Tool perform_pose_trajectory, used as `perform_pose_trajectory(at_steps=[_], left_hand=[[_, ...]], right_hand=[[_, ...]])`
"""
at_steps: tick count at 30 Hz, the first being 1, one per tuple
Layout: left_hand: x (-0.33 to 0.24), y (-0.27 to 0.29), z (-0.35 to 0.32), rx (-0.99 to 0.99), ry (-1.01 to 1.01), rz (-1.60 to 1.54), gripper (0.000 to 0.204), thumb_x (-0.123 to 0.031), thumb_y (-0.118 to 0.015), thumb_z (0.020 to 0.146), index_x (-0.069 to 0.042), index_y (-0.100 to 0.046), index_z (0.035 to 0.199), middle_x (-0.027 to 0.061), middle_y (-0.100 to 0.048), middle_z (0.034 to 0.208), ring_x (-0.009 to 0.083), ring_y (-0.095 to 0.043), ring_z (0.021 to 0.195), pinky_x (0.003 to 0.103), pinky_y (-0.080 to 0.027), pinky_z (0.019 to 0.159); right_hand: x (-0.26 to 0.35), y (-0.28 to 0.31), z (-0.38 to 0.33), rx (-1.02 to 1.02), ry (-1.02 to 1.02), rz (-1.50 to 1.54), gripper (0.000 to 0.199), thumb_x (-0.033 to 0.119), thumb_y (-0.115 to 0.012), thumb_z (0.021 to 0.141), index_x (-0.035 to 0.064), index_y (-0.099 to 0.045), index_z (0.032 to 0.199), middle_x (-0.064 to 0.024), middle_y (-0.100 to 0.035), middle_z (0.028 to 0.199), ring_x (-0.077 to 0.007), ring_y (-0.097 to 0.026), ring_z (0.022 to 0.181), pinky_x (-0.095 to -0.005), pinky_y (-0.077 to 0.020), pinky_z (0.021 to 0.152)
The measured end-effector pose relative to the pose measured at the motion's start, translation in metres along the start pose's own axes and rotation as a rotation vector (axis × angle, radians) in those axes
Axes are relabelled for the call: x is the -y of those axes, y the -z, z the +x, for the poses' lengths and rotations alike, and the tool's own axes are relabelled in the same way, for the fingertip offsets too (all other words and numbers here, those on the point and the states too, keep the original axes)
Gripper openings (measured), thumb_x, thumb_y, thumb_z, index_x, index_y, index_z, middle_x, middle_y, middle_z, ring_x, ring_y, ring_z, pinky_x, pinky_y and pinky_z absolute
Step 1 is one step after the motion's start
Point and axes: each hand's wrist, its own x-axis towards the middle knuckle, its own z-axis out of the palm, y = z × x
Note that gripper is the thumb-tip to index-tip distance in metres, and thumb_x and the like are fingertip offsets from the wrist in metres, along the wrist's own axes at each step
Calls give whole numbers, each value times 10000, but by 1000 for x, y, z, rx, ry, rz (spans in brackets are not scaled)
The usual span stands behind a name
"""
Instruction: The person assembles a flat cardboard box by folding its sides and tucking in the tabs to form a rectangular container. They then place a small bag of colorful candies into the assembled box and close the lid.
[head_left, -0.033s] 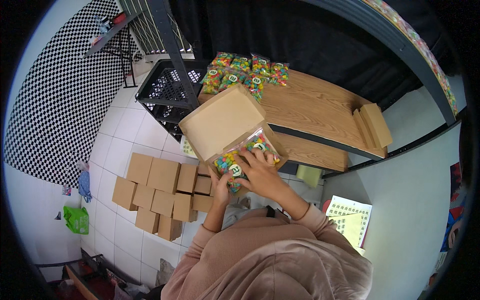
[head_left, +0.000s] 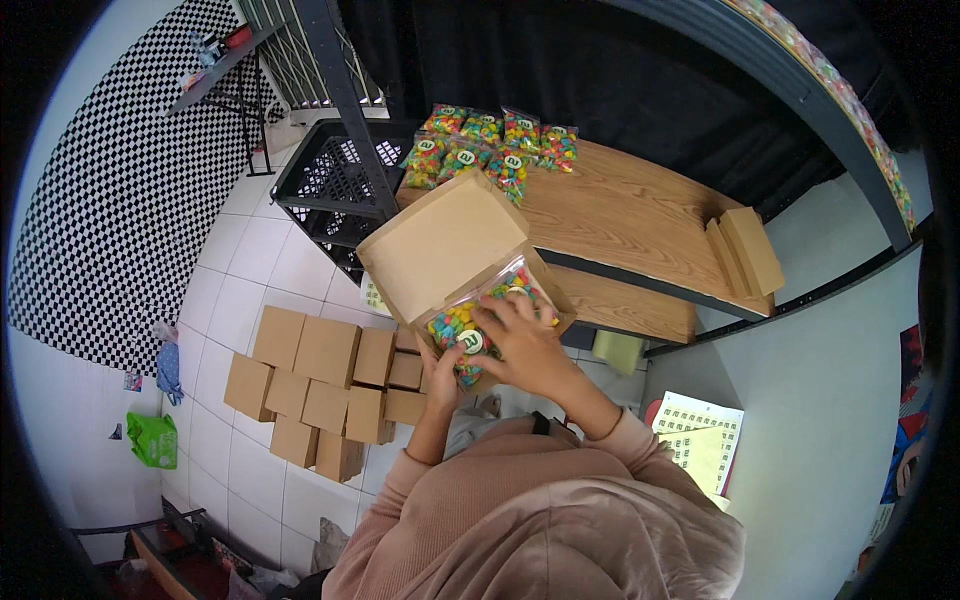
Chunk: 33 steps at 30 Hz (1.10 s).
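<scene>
A clear bag of coloured sweets (head_left: 478, 322), likely light, crinkly and slippery, is being pressed at centre frame into an open cardboard box (head_left: 440, 245), right hand (head_left: 525, 345) flat on top, left hand (head_left: 443, 372) gripping the box's lower edge.

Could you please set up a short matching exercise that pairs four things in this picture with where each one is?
Things:
1. open cardboard box
2. spare candy bags
3. closed cardboard boxes
4. black crate

Places:
A. grouped on the tiled floor
B. at the far end of the wooden table
C. held up under both hands
D. on the floor beside the table's far end

Pairs: 1-C, 2-B, 3-A, 4-D
</scene>
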Motion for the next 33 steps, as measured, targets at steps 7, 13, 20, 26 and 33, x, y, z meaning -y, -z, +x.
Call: perform_pose_trajectory(at_steps=[7, 13, 20, 26, 33], left_hand=[[2, -3, 1, -104, -16, 139, 699, 53, -556, 703, -64, -209, 1299, 111, -401, 1176, 211, -457, 1037, 317, -405, 865], [-4, 5, 0, -155, -19, 3, 644, 28, -532, 723, -75, -235, 1285, 111, -411, 1169, 225, -465, 1038, 327, -422, 853], [22, 59, 5, -243, 77, 29, 397, -311, -551, 735, -49, -501, 1029, 86, -560, 972, 218, -569, 842, 335, -484, 683], [17, 85, 2, -256, 51, 13, 388, -334, -531, 759, -37, -511, 1009, 91, -569, 960, 221, -570, 866, 360, -470, 735], [10, 80, 3, -242, 29, -15, 423, -348, -492, 810, -21, -487, 1079, 104, -567, 1001, 234, -563, 913, 374, -451, 809]], right_hand=[[-22, -14, -10, -54, -240, 182, 456, 52, -676, 634, 64, -550, 1072, -104, -467, 956, -238, -518, 800, -350, -448, 698], [-39, -12, 15, -389, -214, 427, 263, 177, -693, 680, 63, -624, 907, -122, -538, 919, -268, -559, 805, -356, -460, 724], [-267, -63, 105, -766, -683, 430, 409, 357, -664, 718, -10, -590, 881, -120, -600, 711, -265, -574, 640, -349, -438, 577], [-324, -75, 167, -603, -1028, 599, 501, 435, -664, 710, -39, -580, 851, -120, -607, 797, -143, -577, 707, -269, -458, 565], [-336, -81, 176, -533, -1142, 1047, 197, 234, -669, 763, 81, -549, 732, -59, -580, 792, -156, -572, 724, -251, -489, 595]])
